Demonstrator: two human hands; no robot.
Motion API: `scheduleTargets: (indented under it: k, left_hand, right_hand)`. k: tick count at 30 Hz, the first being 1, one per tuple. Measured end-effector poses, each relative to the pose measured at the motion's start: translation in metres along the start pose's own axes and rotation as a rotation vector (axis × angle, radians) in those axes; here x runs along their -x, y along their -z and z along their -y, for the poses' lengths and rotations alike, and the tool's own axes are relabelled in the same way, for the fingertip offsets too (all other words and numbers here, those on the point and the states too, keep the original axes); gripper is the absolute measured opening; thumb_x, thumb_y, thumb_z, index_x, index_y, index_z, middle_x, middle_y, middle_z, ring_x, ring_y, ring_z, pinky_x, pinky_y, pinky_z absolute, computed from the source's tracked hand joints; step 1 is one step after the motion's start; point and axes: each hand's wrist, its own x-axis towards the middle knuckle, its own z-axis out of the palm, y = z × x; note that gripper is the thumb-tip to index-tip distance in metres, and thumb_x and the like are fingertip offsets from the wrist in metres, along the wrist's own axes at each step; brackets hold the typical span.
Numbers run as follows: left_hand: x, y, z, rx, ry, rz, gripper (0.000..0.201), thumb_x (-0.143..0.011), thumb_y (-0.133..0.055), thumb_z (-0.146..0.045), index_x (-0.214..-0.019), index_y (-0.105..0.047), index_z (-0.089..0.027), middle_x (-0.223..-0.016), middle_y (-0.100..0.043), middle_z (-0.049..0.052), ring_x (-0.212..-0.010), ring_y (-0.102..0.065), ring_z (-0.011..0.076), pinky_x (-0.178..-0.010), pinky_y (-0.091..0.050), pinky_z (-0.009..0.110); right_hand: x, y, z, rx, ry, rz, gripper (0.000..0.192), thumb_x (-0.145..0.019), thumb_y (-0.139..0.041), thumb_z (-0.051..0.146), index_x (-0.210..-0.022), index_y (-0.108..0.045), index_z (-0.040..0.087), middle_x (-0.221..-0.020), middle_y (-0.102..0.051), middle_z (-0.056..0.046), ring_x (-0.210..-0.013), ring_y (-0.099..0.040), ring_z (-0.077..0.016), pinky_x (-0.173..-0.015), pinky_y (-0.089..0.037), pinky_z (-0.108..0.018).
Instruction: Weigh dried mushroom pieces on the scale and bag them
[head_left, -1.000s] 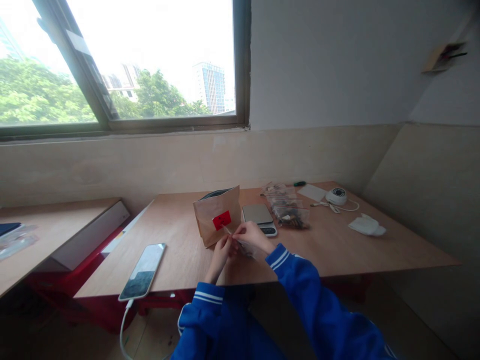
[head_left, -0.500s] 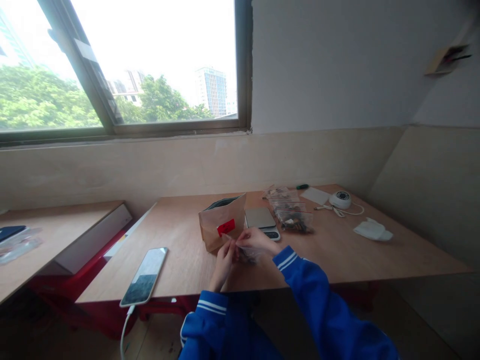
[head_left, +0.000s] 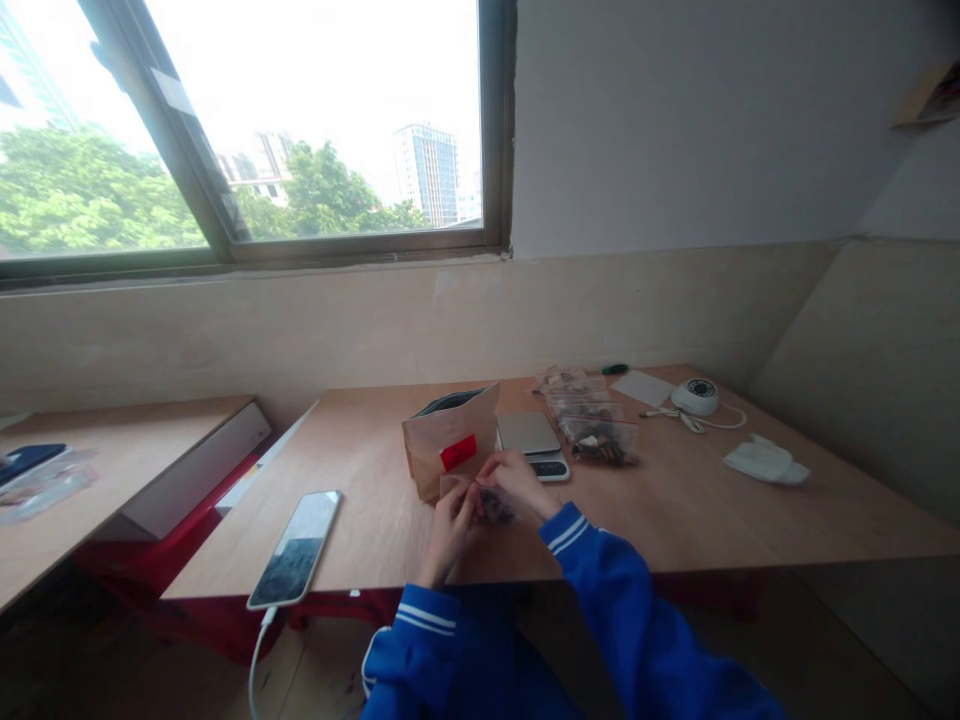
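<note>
Between my hands is a small clear zip bag (head_left: 496, 508) with dark bits inside, close to the table's front edge. My left hand (head_left: 452, 520) pinches its top edge on the left. Fingers of my right hand (head_left: 511, 478) are closed on the same edge, right beside the left fingertips. Just behind them stands an open brown paper pouch (head_left: 427, 460) with a red label (head_left: 459, 453). A flat kitchen scale (head_left: 529, 434) lies to the right of the pouch, partly hidden by my right hand.
Several filled zip bags (head_left: 600, 440) lie in a row right of the scale. Farther right are a white dome camera (head_left: 696, 397) with its cable, a crumpled white tissue (head_left: 765, 460) and a green-handled tool (head_left: 614, 369). A phone (head_left: 296, 550) on a cable overhangs the front edge at left.
My hands have drawn together along the top of the zip bag, the right one shifting slightly left. The whole view has turned a little; the pouch and scale stay in place.
</note>
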Motion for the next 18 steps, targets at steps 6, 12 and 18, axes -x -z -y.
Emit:
scheduleTargets:
  k: [6, 12, 18]
  left_hand:
    - [0.013, 0.016, 0.011, 0.01, 0.088, 0.05, 0.041, -0.081, -0.051, -0.053, -0.066, -0.058, -0.016, -0.061, -0.054, 0.0, -0.056, -0.049, 0.0112, -0.052, -0.037, 0.023]
    - [0.001, 0.018, 0.03, 0.431, 0.258, -0.051, 0.041, -0.074, -0.06, -0.051, -0.094, -0.062, -0.015, -0.097, -0.066, 0.01, -0.092, -0.062, 0.0222, -0.089, -0.046, 0.039]
    - [-0.017, 0.001, 0.027, 0.441, 0.264, 0.001, 0.053, -0.062, -0.077, -0.023, -0.111, -0.056, -0.021, -0.117, -0.063, 0.007, -0.114, -0.055, 0.0239, -0.105, -0.035, 0.041]
  right_hand:
    - [-0.01, 0.027, 0.024, 0.271, 0.223, -0.193, 0.007, -0.071, -0.061, 0.021, -0.07, -0.066, 0.018, -0.071, -0.069, -0.004, -0.068, -0.062, -0.0174, -0.061, -0.042, -0.025]
    - [-0.012, 0.038, 0.049, 0.226, 0.401, -0.017, 0.008, -0.077, -0.059, 0.022, -0.076, -0.066, 0.017, -0.069, -0.067, -0.001, -0.063, -0.059, -0.0134, -0.061, -0.042, -0.023]
    - [-0.017, 0.037, 0.05, 0.266, 0.584, 0.019, 0.007, -0.081, -0.061, 0.023, -0.082, -0.064, 0.018, -0.079, -0.065, -0.001, -0.072, -0.058, -0.0138, -0.067, -0.043, -0.025]
